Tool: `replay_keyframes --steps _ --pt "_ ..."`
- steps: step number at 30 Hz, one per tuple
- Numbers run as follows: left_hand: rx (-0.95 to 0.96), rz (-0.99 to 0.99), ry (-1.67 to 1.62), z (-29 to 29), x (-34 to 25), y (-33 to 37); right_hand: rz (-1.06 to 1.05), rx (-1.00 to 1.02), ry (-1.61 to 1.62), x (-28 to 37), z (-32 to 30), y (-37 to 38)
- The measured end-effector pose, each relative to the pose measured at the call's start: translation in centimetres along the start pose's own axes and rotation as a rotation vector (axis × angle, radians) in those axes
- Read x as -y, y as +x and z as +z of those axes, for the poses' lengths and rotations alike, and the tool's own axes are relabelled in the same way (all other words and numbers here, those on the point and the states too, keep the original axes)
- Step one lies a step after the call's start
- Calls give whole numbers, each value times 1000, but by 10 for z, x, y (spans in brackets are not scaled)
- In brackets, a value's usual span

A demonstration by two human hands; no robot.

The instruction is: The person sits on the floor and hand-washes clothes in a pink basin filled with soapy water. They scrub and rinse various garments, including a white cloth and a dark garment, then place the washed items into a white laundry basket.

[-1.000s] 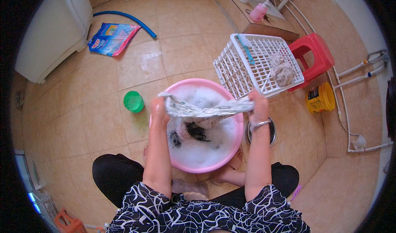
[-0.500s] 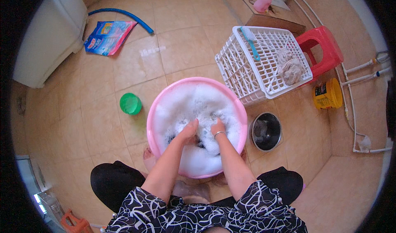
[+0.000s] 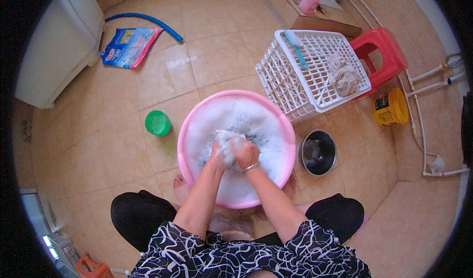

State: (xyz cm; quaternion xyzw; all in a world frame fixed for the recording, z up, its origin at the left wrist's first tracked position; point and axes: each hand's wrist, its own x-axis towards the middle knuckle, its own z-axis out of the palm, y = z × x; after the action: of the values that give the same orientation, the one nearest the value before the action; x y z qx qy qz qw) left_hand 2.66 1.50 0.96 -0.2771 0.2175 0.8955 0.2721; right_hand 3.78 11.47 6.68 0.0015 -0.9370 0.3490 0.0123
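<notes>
A round pink basin [image 3: 182,147] full of white suds [image 3: 209,118] stands on the floor in front of me. Above its middle, a bunched wet cloth [image 3: 227,141], pale and covered in foam, is squeezed between my two hands. My left hand [image 3: 217,155] closes on its left side. On the other side, my right hand [image 3: 246,154], with a bracelet at the wrist, is wrapped round it. The kind of cloth does not show, and foam hides whatever lies lower in the basin.
Left of the basin stands a green cup [image 3: 157,124]; to the right is a metal bowl [image 3: 319,153]. Beyond are a white crate [image 3: 315,76] bearing a brush [image 3: 297,49] and a grey cloth [image 3: 343,76], a red stool [image 3: 387,56], a yellow bucket [image 3: 391,108] and a detergent bag [image 3: 130,46].
My hands were apart, low in the suds. They have come together and lifted, with the foamy cloth now bunched between them; my right hand has moved left.
</notes>
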Motion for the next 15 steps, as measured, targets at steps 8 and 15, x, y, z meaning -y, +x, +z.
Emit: replay_keyframes --steps 8,15 --pt "-268 139 629 52 -20 -27 538 75 -12 -67 -39 41" --pt "-381 114 728 39 -27 -17 472 426 -380 -84 -10 23"
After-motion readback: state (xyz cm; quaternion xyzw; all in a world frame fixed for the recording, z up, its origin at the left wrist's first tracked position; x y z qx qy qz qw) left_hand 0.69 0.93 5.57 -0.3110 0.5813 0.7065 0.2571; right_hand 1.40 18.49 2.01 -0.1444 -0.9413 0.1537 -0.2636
